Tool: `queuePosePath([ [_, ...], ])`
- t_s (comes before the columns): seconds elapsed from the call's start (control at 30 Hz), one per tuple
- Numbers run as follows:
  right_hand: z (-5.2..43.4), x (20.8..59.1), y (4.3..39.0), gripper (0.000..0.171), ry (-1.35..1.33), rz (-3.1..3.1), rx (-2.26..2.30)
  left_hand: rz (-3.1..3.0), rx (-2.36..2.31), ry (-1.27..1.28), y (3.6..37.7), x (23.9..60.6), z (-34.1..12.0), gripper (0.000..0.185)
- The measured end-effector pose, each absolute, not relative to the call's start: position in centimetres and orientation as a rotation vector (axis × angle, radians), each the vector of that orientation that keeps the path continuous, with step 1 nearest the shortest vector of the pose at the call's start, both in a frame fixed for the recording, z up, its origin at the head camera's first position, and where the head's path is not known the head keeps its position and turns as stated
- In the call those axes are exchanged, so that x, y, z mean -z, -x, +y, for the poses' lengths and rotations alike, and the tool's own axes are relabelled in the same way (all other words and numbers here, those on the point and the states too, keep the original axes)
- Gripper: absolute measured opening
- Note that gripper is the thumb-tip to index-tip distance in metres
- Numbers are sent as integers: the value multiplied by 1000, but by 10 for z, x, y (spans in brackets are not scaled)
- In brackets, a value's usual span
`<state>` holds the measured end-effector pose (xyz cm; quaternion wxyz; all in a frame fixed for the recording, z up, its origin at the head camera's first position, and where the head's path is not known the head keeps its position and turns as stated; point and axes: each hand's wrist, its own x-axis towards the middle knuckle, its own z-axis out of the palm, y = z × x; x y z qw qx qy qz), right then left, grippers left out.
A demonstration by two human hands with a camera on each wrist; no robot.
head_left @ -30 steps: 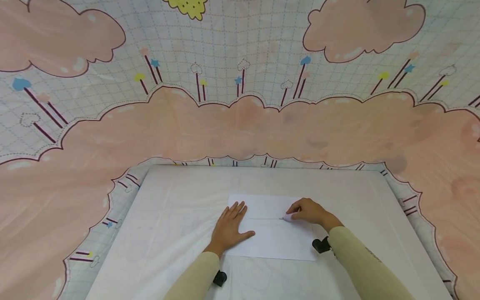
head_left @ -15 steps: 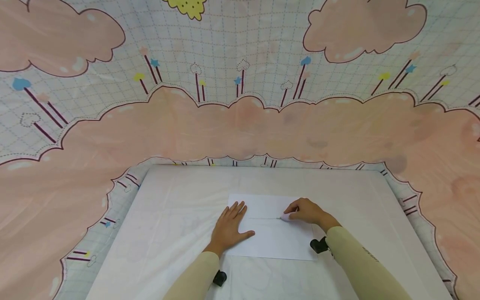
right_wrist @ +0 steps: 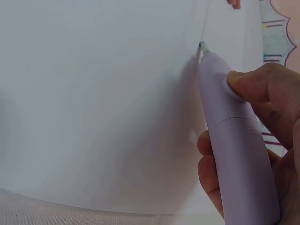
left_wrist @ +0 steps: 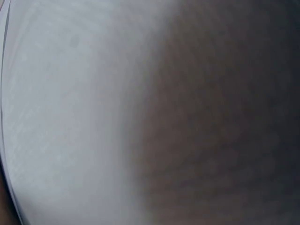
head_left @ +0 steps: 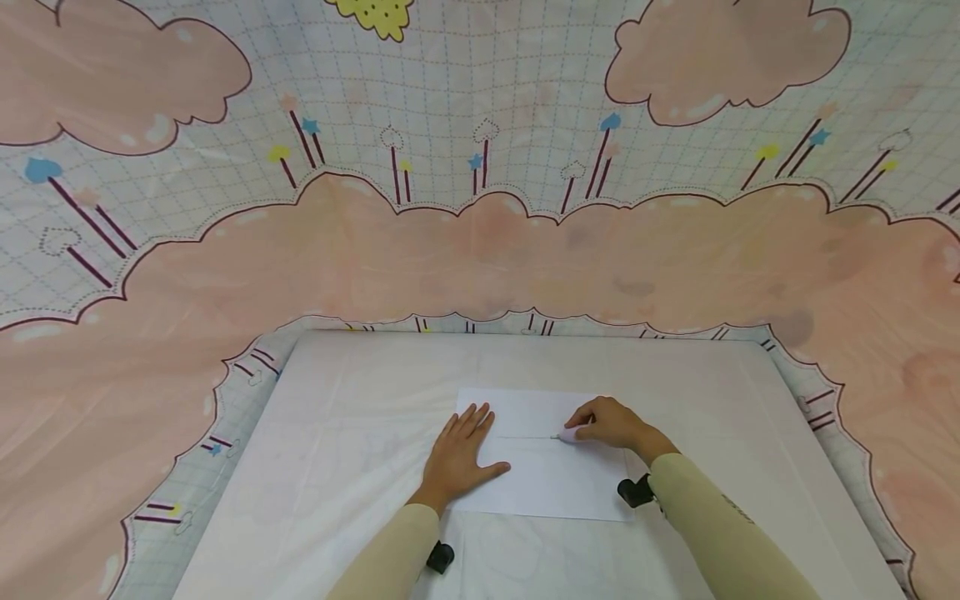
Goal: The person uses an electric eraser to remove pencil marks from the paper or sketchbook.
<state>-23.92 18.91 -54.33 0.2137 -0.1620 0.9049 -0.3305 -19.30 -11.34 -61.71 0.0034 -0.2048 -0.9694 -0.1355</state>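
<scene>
A white sheet of paper (head_left: pixel 547 487) lies on the table. My left hand (head_left: pixel 456 462) rests on its left side, fingers spread and straight, thumb out to the right. My right hand (head_left: pixel 618 423) grips a lilac electric eraser (right_wrist: pixel 241 159) over the right half. In the right wrist view the thumb presses near the button on its body, and the fingers wrap beneath. The narrow tip (right_wrist: pixel 203 46) meets a thin dark line (head_left: pixel 521 437) on the paper, which runs leftward from it. The left wrist view is blurred, showing only pale surface and a dark shape.
White cloth covers the table (head_left: pixel 360 400). A patterned cloth (head_left: pixel 480 258) with clouds hangs behind and around it. Black wrist devices sit below both wrists, one (head_left: pixel 441 557) at the left sleeve, another (head_left: pixel 636 491) at the right.
My right hand has slid slightly left with the electric eraser, and the line left of its tip is a little shorter. My left hand stays in place.
</scene>
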Motion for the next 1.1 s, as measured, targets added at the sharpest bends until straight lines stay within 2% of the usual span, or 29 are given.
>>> queuePosePath([
  [1.1, 195, 546, 235, 15, 457, 2544, 892, -3043, 424, 635, 189, 620, -112, 94],
])
